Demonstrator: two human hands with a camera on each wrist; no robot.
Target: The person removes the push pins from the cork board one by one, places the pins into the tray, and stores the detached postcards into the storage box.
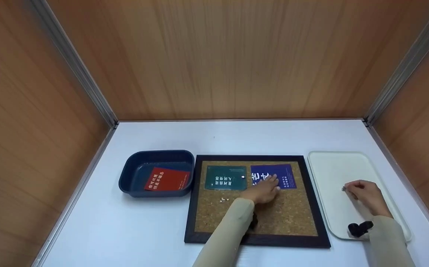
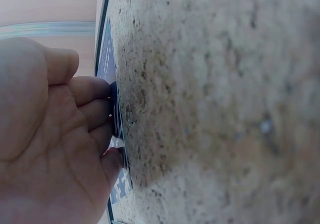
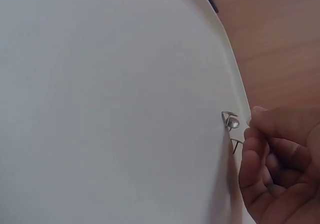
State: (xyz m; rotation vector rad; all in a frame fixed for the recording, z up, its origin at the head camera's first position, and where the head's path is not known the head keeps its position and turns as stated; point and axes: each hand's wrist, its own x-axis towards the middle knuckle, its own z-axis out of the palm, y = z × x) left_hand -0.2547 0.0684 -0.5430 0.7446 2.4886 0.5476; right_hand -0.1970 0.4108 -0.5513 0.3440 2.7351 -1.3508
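Observation:
My left hand [image 1: 262,190] rests with extended fingers on a blue-purple card [image 1: 285,177] with white characters. The card lies on a black-framed cork board [image 1: 292,215]; its edge also shows under the fingertips in the left wrist view. Left of it on the cork is a green card [image 1: 214,180] with a tack [image 1: 242,177] at its right side. Over the pale tray [image 1: 333,163], my right hand [image 1: 366,194] has thumb and index finger together beside several metal thumbtacks [image 3: 233,123]. Whether a tack is between the fingertips cannot be made out.
A dark blue basin [image 1: 134,167] at the left holds a red card [image 1: 168,179]. Small shiny bits [image 1: 223,200] lie on the cork below the green card. Wooden panels [image 1: 236,59] enclose the white table [image 1: 144,230] at the back and sides.

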